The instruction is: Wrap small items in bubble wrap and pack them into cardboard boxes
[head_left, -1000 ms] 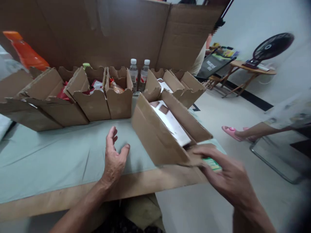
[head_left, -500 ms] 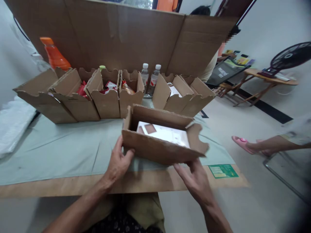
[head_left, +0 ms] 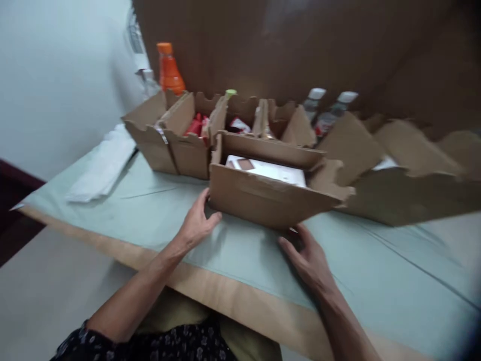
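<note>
A cardboard bin point(head_left: 263, 195) with a white carton point(head_left: 270, 171) lying inside stands in front of me, slightly askew. My left hand point(head_left: 199, 220) is at its lower left corner. The fingertips meet the side edge, while the thumb is spread away below the front face. By the bin's lower right corner is my right hand point(head_left: 306, 250), thumb and fingers apart, its fingertips close to or touching the bottom edge. Neither hand is visibly wrapped around the bin. Whether the bin's underside rests fully on the cloth I cannot tell.
Behind is a row of cardboard bins point(head_left: 190, 153) holding red packets point(head_left: 195, 125). More bins point(head_left: 398, 195) stand at right, blurred. Bottles with white caps point(head_left: 310, 103) and an orange bottle point(head_left: 171, 72) are behind. Plastic bags point(head_left: 101, 168) lie left on the green cloth point(head_left: 165, 210).
My view has swung left. The bin with the white carton has moved away from me, nearer the row. My hands, earlier gripping its lower corners, now have looser, spread fingers.
</note>
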`<state>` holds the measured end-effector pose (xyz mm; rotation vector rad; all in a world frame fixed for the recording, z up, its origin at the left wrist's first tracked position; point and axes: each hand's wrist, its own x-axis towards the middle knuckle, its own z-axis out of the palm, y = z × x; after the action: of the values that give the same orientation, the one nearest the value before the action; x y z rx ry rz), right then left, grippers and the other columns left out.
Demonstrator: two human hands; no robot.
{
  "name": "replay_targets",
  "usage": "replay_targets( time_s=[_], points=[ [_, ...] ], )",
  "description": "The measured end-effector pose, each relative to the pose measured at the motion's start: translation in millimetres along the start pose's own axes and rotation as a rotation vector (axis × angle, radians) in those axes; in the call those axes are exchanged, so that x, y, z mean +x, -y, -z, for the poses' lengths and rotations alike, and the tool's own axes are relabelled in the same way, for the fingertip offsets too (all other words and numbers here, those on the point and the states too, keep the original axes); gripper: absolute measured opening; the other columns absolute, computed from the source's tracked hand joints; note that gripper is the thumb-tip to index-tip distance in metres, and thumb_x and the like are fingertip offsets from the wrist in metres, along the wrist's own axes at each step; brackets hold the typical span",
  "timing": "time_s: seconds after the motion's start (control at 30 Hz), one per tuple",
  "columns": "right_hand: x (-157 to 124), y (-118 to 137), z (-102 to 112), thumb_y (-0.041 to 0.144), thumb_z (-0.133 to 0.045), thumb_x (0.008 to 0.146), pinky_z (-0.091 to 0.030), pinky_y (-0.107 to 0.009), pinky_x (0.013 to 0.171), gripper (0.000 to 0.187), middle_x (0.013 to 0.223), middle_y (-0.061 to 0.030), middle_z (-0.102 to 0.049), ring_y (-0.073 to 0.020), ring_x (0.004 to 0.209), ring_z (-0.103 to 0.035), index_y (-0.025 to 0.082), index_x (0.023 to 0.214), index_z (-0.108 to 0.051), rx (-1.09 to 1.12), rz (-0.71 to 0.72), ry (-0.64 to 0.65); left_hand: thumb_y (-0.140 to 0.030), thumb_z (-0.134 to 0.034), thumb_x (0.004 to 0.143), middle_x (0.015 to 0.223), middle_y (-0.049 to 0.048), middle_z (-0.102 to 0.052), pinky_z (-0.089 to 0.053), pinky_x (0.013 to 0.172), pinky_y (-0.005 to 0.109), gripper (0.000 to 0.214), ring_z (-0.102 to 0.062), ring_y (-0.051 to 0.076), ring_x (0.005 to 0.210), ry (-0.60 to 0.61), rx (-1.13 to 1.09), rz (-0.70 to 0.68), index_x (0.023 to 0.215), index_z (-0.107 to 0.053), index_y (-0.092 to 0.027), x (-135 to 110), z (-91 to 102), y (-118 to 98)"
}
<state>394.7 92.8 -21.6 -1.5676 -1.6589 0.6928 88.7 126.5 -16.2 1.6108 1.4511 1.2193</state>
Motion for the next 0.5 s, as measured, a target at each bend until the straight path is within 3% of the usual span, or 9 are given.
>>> replay_targets(
  time_s=[0.07,0.17,0.27,0.33,0.4,0.5],
  points=[
    [-4.9,-13.5,1.1,0.054,-0.065,0.086,-0.053,-0.054,0.105,0.049,0.133,-0.0148,-0.069,-0.0335,0.12,-0.068,0.02,0.122,-0.067,-0.077,0.017,-0.072,-0.033,-0.067,0.082,0.142,0.0174,-0.061,-0.043,0.116,0.053,0.066,-0.057,0.033,0.135,-0.062,0.154,-0.037,0.145,-0.052,-0.018,-3.6,29.9,9.1],
    [-5.0,-23.6,1.0,0.055,-0.062,0.087,-0.051,-0.054,0.109,0.04,0.132,-0.01,-0.07,-0.0332,0.122,-0.067,0.025,0.111,-0.073,-0.147,0.042,-0.11,-0.031,-0.066,0.082,0.142,0.0162,-0.06,-0.036,0.121,0.056,0.051,-0.052,0.036,0.138,-0.253,0.459,-0.051,0.132,-0.063,-0.021,-1.3,102.5,24.4],
    [-2.6,-22.2,-0.8,0.056,-0.06,0.085,-0.055,-0.051,0.104,0.037,0.124,-0.007,-0.074,-0.0314,0.114,-0.071,0.028,0.105,-0.074,-0.183,0.042,-0.128,-0.03,-0.065,0.082,0.146,0.0194,-0.056,-0.031,0.121,0.064,0.047,-0.046,0.042,0.142,-0.41,0.756,0.103,0.128,-0.064,-0.018,6.5,183.7,38.9],
    [-1.2,-19.7,-2.1,0.056,-0.06,0.084,-0.059,-0.049,0.097,0.037,0.121,-0.0073,-0.075,-0.0314,0.111,-0.072,0.027,0.103,-0.074,-0.199,0.044,-0.147,-0.032,-0.067,0.082,0.149,0.0223,-0.053,-0.031,0.117,0.067,0.051,-0.043,0.046,0.142,-0.456,0.908,0.232,0.131,-0.063,-0.016,11.0,226.8,46.9],
    [-0.2,-18.4,-3.4,0.057,-0.06,0.083,-0.06,-0.048,0.09,0.037,0.12,-0.0089,-0.075,-0.0324,0.11,-0.073,0.027,0.101,-0.073,-0.215,0.058,-0.155,-0.032,-0.066,0.082,0.143,0.0229,-0.058,-0.036,0.113,0.065,0.047,-0.048,0.047,0.136,-0.452,0.969,0.351,0.126,-0.065,-0.015,13.3,255.8,53.4],
    [1.0,-18.6,-5.5,0.056,-0.06,0.083,-0.06,-0.05,0.086,0.036,0.12,-0.0113,-0.075,-0.0343,0.109,-0.072,0.026,0.099,-0.073,-0.243,0.074,-0.159,-0.028,-0.06,0.082,0.118,0.0176,-0.071,-0.047,0.101,0.053,0.025,-0.063,0.04,0.116,-0.421,0.934,0.461,0.101,-0.072,-0.016,15.6,277.0,59.4]
  ],
)
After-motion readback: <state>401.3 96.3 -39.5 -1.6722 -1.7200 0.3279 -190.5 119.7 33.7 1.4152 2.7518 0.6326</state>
